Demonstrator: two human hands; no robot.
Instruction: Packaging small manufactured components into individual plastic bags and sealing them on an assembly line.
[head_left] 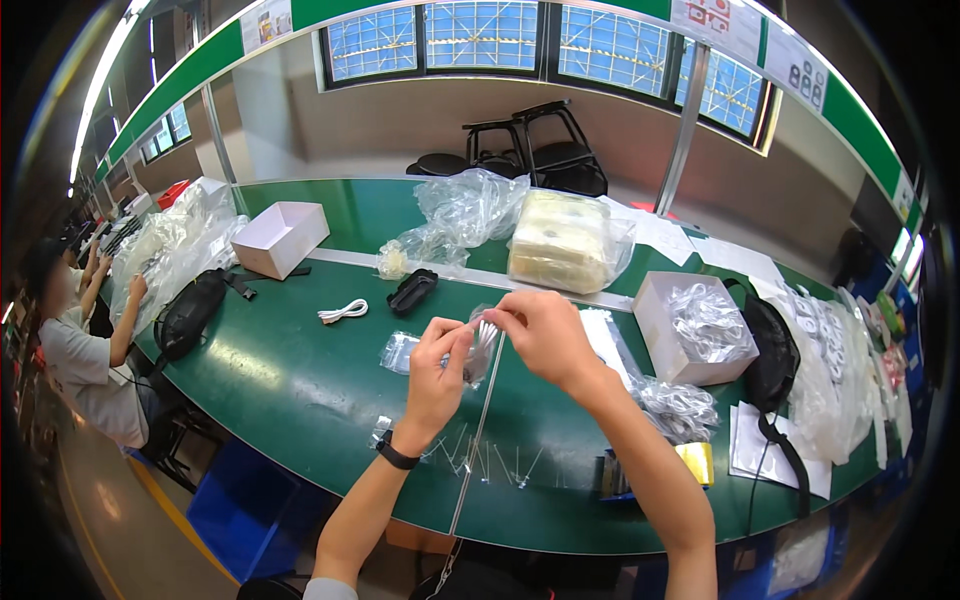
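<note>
My left hand [438, 372] pinches the edge of a small clear plastic bag [477, 362] above the middle of the green table. Opposite it, my right hand [548, 338] has its fingers closed at the top of a bundled white cable [487, 332], which hangs at the bag's mouth. How far the cable sits inside the bag is hard to make out. Just beyond my hands lies a black oblong case [412, 291]. Another coiled white cable [343, 312] rests to its left. Flat clear bags [398, 352] lie beside my left hand.
Thin metal pins [487, 465] are scattered near the front edge. To the right, a white box [690, 335] holds bagged cables, beside a black waist bag [770, 350]. A wrapped foam stack [560, 245] and an open white box [283, 240] stand farther back. A co-worker [95, 370] sits left.
</note>
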